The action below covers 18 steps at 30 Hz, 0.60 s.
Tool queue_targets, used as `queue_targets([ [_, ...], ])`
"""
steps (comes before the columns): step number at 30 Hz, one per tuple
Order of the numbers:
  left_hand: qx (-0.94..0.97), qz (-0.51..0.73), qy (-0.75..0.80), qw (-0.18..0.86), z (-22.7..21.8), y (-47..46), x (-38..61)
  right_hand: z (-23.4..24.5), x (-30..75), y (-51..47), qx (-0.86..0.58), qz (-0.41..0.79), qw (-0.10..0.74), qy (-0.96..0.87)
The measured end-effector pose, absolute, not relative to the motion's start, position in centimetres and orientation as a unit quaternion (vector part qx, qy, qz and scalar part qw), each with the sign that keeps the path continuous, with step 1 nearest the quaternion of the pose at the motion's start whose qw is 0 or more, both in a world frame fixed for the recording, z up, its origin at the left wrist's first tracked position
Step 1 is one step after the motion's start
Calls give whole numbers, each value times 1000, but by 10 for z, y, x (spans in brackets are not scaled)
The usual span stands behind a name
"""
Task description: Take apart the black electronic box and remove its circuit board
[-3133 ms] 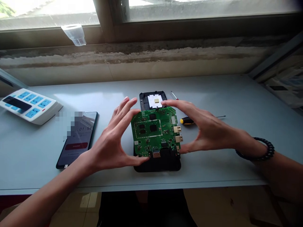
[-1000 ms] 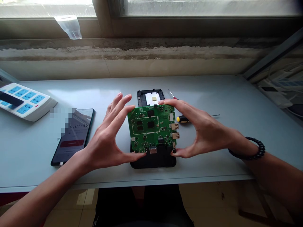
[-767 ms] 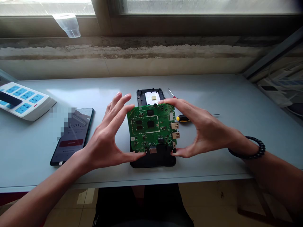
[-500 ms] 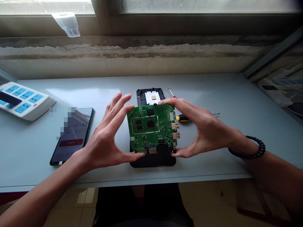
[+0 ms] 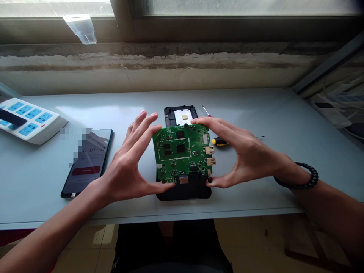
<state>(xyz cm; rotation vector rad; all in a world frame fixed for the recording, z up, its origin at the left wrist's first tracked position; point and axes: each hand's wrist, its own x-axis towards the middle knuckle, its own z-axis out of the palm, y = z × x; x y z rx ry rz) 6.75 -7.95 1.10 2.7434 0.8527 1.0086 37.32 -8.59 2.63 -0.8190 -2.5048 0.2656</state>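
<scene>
Between both hands is a green circuit board [image 5: 178,153] with black chips, USB ports on its right side and a metal connector at its near edge. My left hand [image 5: 131,163] grips the left side, index finger at the far corner and thumb at the near edge. On the right side, my right hand [image 5: 241,151] pinches the far and near edges the same way. Beneath the board lies a black plastic casing part [image 5: 183,194], partly covered. Just beyond it sits another black casing part [image 5: 170,118] with a silver plate and a small pale pad.
A yellow-and-black screwdriver [image 5: 218,141] lies right of the board, partly behind my right hand. Another thin screwdriver [image 5: 206,111] is farther back. At left are a phone [image 5: 85,170] showing a timer and a white power strip [image 5: 42,129]. The table's front edge [image 5: 241,216] runs below my hands.
The board and both hands stay nearly in place, the board's right side shifting very slightly. The phone's timer has advanced by one second.
</scene>
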Motion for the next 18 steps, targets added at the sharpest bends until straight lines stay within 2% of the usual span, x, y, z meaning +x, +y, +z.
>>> queue_targets([
  [18, 901, 334, 273, 45, 11, -80, 68, 22, 375, -82, -299, 105, 223, -922],
])
